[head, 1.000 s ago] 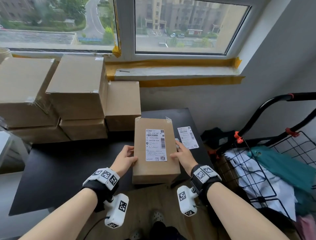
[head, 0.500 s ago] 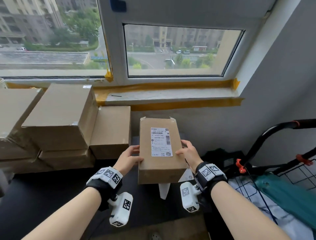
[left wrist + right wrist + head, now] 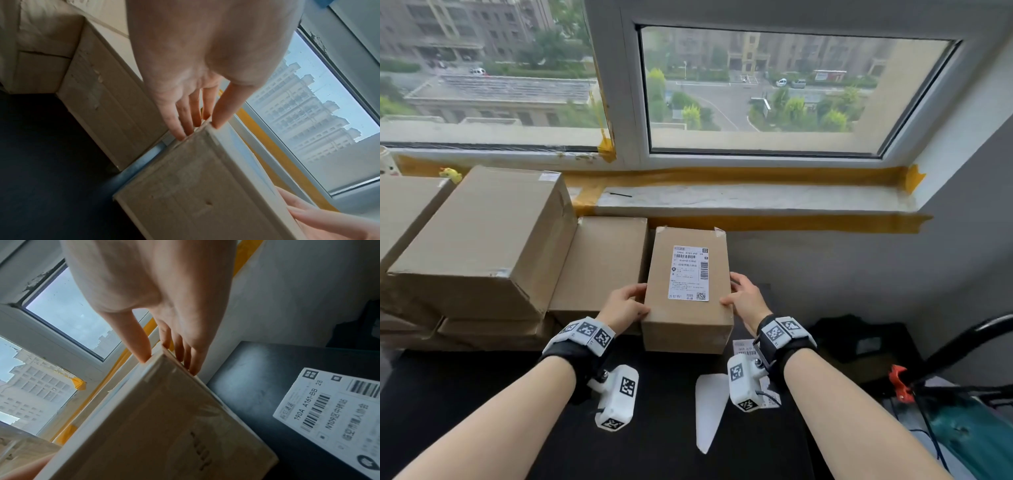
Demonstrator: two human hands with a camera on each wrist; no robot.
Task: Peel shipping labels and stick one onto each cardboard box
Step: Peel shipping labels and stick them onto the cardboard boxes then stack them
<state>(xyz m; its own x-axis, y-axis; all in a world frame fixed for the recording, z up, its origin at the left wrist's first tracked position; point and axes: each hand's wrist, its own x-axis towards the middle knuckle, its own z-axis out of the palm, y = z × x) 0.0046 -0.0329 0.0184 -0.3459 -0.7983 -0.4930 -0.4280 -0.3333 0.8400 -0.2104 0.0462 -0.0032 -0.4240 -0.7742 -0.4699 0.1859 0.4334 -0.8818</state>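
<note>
Under the window, a black table (image 3: 465, 404); both the left hand (image 3: 625, 305) and right hand (image 3: 745, 298) clasp the labelled box (image 3: 688, 320), probably setting it right of the box stack (image 3: 482, 246); next, peel another label (image 3: 337, 412)

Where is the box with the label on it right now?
In the head view, the labelled box sits centre, held between the left hand and right hand, beside the stacked boxes.
</note>
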